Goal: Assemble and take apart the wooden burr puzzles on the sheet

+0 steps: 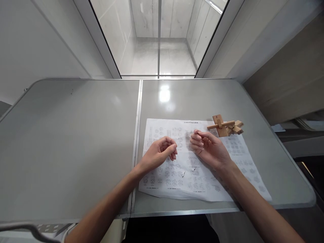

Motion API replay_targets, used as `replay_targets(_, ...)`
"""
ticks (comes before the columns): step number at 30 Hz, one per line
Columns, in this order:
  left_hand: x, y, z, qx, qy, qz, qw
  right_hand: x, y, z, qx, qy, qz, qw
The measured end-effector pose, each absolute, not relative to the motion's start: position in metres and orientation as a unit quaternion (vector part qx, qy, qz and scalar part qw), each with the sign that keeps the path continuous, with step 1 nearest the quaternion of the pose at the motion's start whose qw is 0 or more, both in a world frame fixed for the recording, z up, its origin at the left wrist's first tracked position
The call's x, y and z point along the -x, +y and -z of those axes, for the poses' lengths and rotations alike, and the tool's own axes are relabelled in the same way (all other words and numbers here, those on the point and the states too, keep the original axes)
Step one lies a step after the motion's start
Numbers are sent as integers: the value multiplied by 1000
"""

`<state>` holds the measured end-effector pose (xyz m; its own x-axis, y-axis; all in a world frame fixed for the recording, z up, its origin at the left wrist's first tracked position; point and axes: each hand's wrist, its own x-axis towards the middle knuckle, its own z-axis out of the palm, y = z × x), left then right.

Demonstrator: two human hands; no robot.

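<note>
My left hand (pixel 162 151) rests over the left part of a printed paper sheet (pixel 186 189), its fingers loosely curled and the thumb near the index finger; no object shows in it. Palm turned up, my right hand (pixel 211 148) is over the sheet's right half with thumb and index fingertips together. Whatever they may pinch is too small to make out. Just beyond that hand sits a wooden puzzle piece assembly (pixel 220 126) of crossed slats and a rod, on the sheet's far right corner. Small white scraps (pixel 183 174) lie on the print.
The grey folding table (pixel 76 141) has a metal seam (pixel 136 135) down its middle. A glass panel (pixel 141 57) stands behind its far edge. Shelving (pixel 301 125) is at the right, and a curved metal bar (pixel 27 226) shows at the lower left.
</note>
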<state>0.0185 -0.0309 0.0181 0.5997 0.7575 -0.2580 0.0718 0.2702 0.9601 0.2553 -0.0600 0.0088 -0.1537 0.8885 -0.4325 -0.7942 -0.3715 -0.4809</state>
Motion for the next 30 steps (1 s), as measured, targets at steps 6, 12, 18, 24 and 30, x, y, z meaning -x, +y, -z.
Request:
replay_targets(6,-18,-30,-18,-554,368,-246,705,-258,-59,-5,329,-68,-756,562)
replay_targets(12,-17,-29,-18,-547,370,-248,708,-258,-59,-5,327,-64,-757,562)
replay_targets(18,-16,-29,-23,-544,375,-244,710,-255,-57,-5,324,-72,-763,554)
replay_targets(24,-15,-28,-26,-541,372,-246,713,-258,-56,-4,295,-40,-773,560)
replay_targets(30,-15,-27,-24,-539,381,-238,712,-262,-57,0,276,-52,-774,567)
